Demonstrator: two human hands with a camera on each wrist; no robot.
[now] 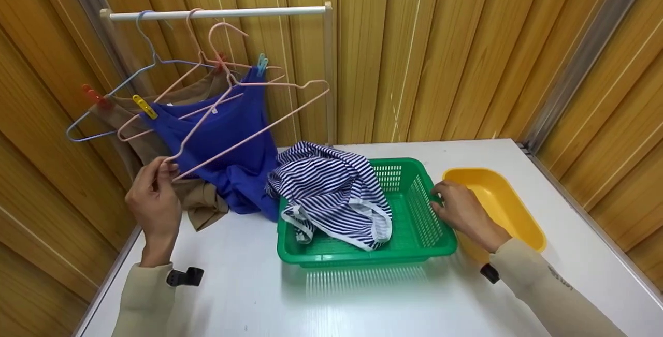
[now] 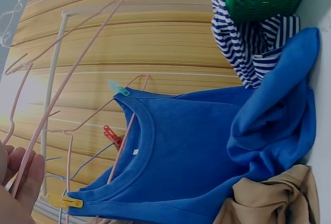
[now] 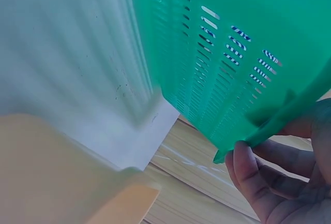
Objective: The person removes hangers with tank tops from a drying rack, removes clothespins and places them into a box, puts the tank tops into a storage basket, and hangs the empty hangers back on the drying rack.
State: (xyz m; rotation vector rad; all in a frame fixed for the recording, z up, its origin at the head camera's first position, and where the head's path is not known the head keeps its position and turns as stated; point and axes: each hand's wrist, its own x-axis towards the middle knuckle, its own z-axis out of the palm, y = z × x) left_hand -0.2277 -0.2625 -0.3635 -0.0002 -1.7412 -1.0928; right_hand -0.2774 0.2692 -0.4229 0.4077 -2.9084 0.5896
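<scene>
At left, the left hand (image 1: 155,197) pinches a lower corner of a pink hanger (image 1: 252,134) in front of a hanging blue shirt (image 1: 246,114). On the tabletop (image 1: 238,290), a striped garment (image 1: 331,187) lies in a green basket (image 1: 362,259), overhanging its left rim. The right hand (image 1: 463,210) grips the basket's right rim, near a yellow tray (image 1: 500,202).

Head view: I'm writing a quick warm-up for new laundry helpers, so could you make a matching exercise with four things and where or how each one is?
1. Left hand
2. Blue top
3. Striped garment
4. Yellow tray

A. Lying partly in the green basket
B. To the right of that basket
C. Holding a bare pink hanger
D. Clipped up by a yellow peg and a teal peg

Pairs: 1-C, 2-D, 3-A, 4-B
</scene>
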